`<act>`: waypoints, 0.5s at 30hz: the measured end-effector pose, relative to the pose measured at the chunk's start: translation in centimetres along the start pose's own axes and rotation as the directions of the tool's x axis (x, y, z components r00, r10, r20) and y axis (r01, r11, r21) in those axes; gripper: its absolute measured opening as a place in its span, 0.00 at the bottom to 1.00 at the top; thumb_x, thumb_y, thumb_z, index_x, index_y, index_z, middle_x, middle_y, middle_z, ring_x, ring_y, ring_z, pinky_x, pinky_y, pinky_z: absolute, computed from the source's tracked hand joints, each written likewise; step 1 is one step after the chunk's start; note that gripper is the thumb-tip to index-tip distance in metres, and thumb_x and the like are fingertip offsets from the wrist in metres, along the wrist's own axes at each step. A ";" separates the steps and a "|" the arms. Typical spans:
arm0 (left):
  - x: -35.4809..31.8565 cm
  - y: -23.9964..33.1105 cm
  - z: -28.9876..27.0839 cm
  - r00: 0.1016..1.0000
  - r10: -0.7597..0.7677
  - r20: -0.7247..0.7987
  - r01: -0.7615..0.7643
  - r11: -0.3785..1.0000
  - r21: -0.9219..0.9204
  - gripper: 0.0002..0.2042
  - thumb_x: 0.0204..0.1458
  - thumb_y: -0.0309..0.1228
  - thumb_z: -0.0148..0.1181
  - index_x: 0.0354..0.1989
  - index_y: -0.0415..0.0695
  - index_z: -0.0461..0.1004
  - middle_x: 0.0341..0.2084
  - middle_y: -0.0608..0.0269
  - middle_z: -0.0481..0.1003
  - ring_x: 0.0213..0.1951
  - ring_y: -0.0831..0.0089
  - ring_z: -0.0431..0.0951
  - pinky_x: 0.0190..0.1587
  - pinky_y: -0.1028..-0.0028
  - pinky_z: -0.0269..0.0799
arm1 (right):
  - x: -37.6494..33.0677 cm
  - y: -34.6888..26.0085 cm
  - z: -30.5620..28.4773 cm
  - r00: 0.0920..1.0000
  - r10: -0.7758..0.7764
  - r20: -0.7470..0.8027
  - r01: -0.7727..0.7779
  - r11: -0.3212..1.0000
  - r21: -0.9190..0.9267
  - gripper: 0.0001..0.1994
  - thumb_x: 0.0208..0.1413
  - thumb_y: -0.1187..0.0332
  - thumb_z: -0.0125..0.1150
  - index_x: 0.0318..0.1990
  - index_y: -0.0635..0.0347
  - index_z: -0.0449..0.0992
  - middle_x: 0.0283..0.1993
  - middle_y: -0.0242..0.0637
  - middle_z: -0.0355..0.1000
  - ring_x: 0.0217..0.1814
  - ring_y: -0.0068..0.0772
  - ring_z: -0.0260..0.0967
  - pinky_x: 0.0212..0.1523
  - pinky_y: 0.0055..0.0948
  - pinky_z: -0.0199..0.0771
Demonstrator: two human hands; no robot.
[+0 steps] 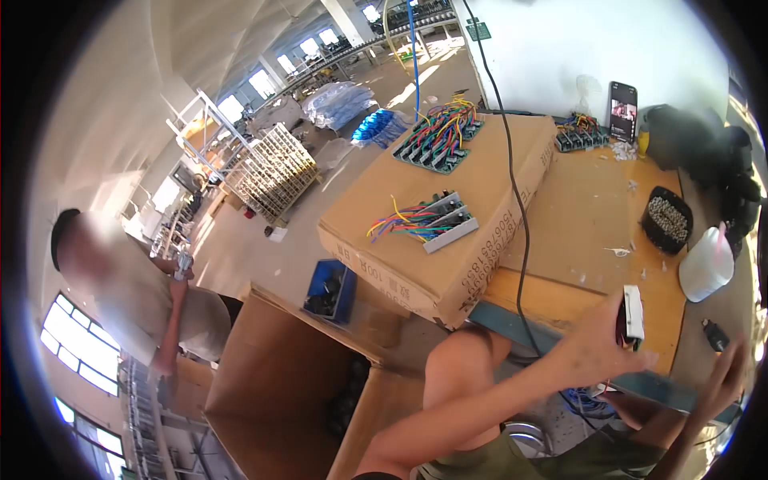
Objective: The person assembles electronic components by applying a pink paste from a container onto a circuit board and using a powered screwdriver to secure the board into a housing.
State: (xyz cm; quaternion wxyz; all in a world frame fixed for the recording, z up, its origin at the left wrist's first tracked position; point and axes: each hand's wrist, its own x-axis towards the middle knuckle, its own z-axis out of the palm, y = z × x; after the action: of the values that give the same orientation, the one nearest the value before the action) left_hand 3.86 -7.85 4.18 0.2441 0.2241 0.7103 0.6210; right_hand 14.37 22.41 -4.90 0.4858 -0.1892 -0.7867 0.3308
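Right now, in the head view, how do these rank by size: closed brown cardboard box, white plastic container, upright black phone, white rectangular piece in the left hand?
1. Closed brown cardboard box
2. White plastic container
3. Unsure: upright black phone and white rectangular piece look alike.

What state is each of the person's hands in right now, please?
Left hand: closed, holding a small white-faced part.
Right hand: open, fingers extended, nothing visible in it.
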 end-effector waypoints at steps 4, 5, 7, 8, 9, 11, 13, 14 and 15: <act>1.6 -0.7 -3.1 0.976 0.161 -0.146 -0.176 0.980 -0.098 0.28 0.46 0.34 0.71 0.52 0.40 0.62 0.32 0.67 0.68 0.30 0.80 0.67 0.32 0.76 0.69 | -12.4 -3.5 2.5 0.704 -0.533 0.468 0.412 0.844 0.342 0.10 0.49 0.70 0.64 0.40 0.61 0.76 0.34 0.39 0.75 0.32 0.39 0.71 0.39 0.32 0.69; 2.2 -0.6 -3.2 0.970 0.180 -0.164 -0.204 0.968 -0.149 0.27 0.47 0.33 0.71 0.52 0.40 0.62 0.33 0.67 0.68 0.30 0.80 0.67 0.32 0.76 0.68 | -14.0 -6.1 3.7 0.507 -0.645 0.572 0.416 0.764 0.492 0.08 0.42 0.72 0.67 0.33 0.56 0.78 0.25 0.36 0.75 0.22 0.39 0.71 0.27 0.31 0.71; 3.0 -0.6 -3.4 0.990 0.079 -0.120 -0.108 0.960 -0.257 0.30 0.48 0.33 0.70 0.55 0.40 0.59 0.34 0.65 0.67 0.32 0.80 0.66 0.33 0.76 0.69 | -17.2 -6.9 6.7 0.294 -0.645 0.705 0.216 0.764 0.608 0.08 0.41 0.71 0.66 0.33 0.54 0.78 0.23 0.37 0.73 0.20 0.41 0.70 0.21 0.35 0.70; 3.1 -1.0 -3.3 0.991 0.048 -0.125 -0.083 0.953 -0.290 0.31 0.49 0.33 0.70 0.56 0.39 0.58 0.34 0.65 0.66 0.33 0.79 0.66 0.34 0.76 0.69 | -19.8 -5.1 8.2 0.243 -0.658 0.713 0.178 0.753 0.634 0.09 0.42 0.68 0.66 0.34 0.53 0.78 0.22 0.36 0.72 0.21 0.41 0.71 0.22 0.37 0.71; 3.2 -1.5 -3.3 0.991 0.014 -0.133 -0.057 0.944 -0.325 0.32 0.49 0.33 0.69 0.58 0.39 0.56 0.34 0.64 0.66 0.33 0.79 0.66 0.35 0.76 0.69 | -21.7 -3.6 9.5 0.189 -0.673 0.715 0.133 0.739 0.661 0.10 0.43 0.66 0.66 0.35 0.53 0.77 0.22 0.36 0.71 0.22 0.41 0.72 0.22 0.38 0.72; 3.0 -3.6 -2.2 0.987 -0.016 -0.158 -0.038 0.941 -0.337 0.34 0.50 0.33 0.68 0.60 0.37 0.54 0.35 0.64 0.65 0.35 0.78 0.65 0.38 0.75 0.68 | -23.6 -1.5 11.8 0.133 -0.545 0.828 0.090 0.839 0.537 0.10 0.44 0.67 0.66 0.37 0.54 0.78 0.23 0.36 0.73 0.21 0.43 0.72 0.22 0.40 0.72; 2.7 -3.9 -1.6 0.989 0.015 -0.146 -0.063 0.943 -0.326 0.35 0.51 0.33 0.67 0.61 0.36 0.52 0.35 0.64 0.64 0.36 0.77 0.65 0.39 0.75 0.68 | -25.0 0.5 13.0 0.020 -0.371 0.928 0.014 0.929 0.371 0.14 0.46 0.68 0.64 0.42 0.58 0.79 0.32 0.43 0.77 0.30 0.51 0.75 0.30 0.47 0.74; 2.9 -3.9 -1.2 0.990 0.043 -0.136 -0.085 0.944 -0.320 0.35 0.52 0.33 0.67 0.62 0.35 0.51 0.35 0.64 0.64 0.37 0.77 0.64 0.40 0.74 0.68 | -25.9 1.4 13.4 0.069 -0.366 0.928 0.052 0.930 0.363 0.15 0.46 0.68 0.64 0.43 0.59 0.78 0.35 0.46 0.77 0.35 0.54 0.74 0.34 0.48 0.74; 2.7 -4.5 -0.2 0.966 0.111 -0.234 -0.185 0.927 -0.325 0.35 0.52 0.31 0.66 0.62 0.34 0.50 0.34 0.64 0.63 0.37 0.76 0.64 0.39 0.74 0.67 | -27.0 1.9 13.6 0.098 -0.373 0.923 0.085 0.927 0.366 0.16 0.46 0.67 0.65 0.44 0.60 0.78 0.39 0.49 0.77 0.40 0.57 0.74 0.39 0.50 0.74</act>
State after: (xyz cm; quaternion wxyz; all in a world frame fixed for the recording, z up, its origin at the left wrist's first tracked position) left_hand 1.55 -6.95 -0.46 0.1547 0.1636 0.5935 0.7727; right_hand 14.60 2.43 -27.68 -0.0853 0.2538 -0.8868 0.3767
